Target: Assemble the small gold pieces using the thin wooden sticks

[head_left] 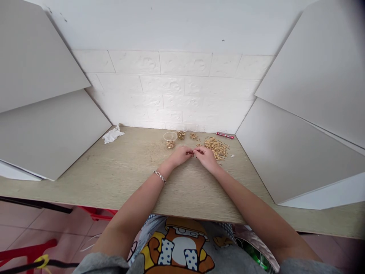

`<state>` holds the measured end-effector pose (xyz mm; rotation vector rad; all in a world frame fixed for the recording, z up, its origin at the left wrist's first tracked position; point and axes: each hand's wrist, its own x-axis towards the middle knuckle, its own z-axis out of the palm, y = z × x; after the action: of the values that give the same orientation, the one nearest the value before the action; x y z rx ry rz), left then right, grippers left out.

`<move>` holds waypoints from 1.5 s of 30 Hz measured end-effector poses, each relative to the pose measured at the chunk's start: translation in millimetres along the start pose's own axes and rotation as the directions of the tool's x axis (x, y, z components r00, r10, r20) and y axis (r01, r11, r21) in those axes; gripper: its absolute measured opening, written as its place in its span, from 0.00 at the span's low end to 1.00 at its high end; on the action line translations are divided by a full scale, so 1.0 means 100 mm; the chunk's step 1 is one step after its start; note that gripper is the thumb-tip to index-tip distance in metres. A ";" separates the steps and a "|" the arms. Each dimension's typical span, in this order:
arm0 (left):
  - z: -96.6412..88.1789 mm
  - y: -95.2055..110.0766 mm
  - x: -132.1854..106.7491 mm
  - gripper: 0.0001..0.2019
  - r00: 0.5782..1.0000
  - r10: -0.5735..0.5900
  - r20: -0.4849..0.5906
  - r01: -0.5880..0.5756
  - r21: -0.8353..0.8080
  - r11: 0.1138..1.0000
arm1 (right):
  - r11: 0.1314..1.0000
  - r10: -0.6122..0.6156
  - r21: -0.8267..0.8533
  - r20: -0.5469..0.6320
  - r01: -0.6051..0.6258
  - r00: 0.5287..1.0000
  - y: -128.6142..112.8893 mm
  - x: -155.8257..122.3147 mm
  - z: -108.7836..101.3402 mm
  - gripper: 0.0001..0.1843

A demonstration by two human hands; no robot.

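My left hand point(182, 155) and my right hand point(206, 156) meet fingertip to fingertip over the table. Both are closed in a pinch, and whatever sits between the fingers is too small to make out. Just right of and behind my right hand lies a loose pile of thin gold-coloured pins point(217, 147). Behind my left hand is a clear round cup point(170, 144) with small gold pieces in it. Further back, a second clear container point(181, 134) and a third point(193, 135) hold similar gold pieces.
A red pen-like stick point(225, 135) lies at the back right. Crumpled white tissue point(113, 134) rests at the back left. Grey-white panels point(57, 133) stand on the left, with matching panels point(308, 152) on the right. The white brick-pattern wall point(182, 87) closes off the back.
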<state>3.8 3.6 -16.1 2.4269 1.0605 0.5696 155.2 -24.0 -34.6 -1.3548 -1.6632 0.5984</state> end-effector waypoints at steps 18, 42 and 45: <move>0.05 -0.05 0.00 0.10 0.999 0.049 -0.012 -0.048 0.110 0.993 | 0.942 -0.127 -0.302 0.071 0.143 0.989 0.08 0.07 0.03 0.07; 0.14 0.25 0.34 0.19 0.998 -0.001 -0.062 0.005 0.065 0.998 | 0.854 0.042 -0.470 -0.364 -0.222 0.930 0.09 0.67 -0.82 0.22; 0.29 0.54 0.34 0.18 0.940 0.299 0.167 -0.319 0.110 0.941 | 0.993 -0.060 -0.121 -0.555 -0.008 0.829 -0.16 0.86 -1.07 0.15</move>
<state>71.8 -10.0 -4.1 2.7320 0.6797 0.4155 237.2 35.3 59.4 -1.4174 -1.2407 0.0589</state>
